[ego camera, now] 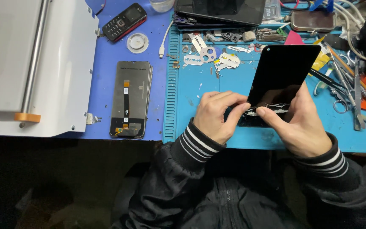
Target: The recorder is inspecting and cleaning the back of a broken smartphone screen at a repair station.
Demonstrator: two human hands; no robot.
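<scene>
Head view. The person holds a black phone screen panel [282, 74] tilted up over the blue work mat [234, 85], its lower edge toward the body. The left hand [217, 114] pinches the panel's lower left edge, fingertips [242, 106] pressed together on it. The right hand [295, 123] clamps the lower right part, thumb on the front face beside a strip of whitish residue [270, 109] (broken glass or glue; cannot tell which).

Positions relative to the mat: just left of it, on the blue tabletop, a second display assembly [131, 98] lies face down with its flex cable showing. Further left stands a white machine [30, 63]. Beyond the mat's upper left corner lie a black keypad phone [123, 21] and a round clear lid [137, 42]. On the mat's far part, razor blades [229, 59]; on its right edge, scissors and tweezers [348, 93].
</scene>
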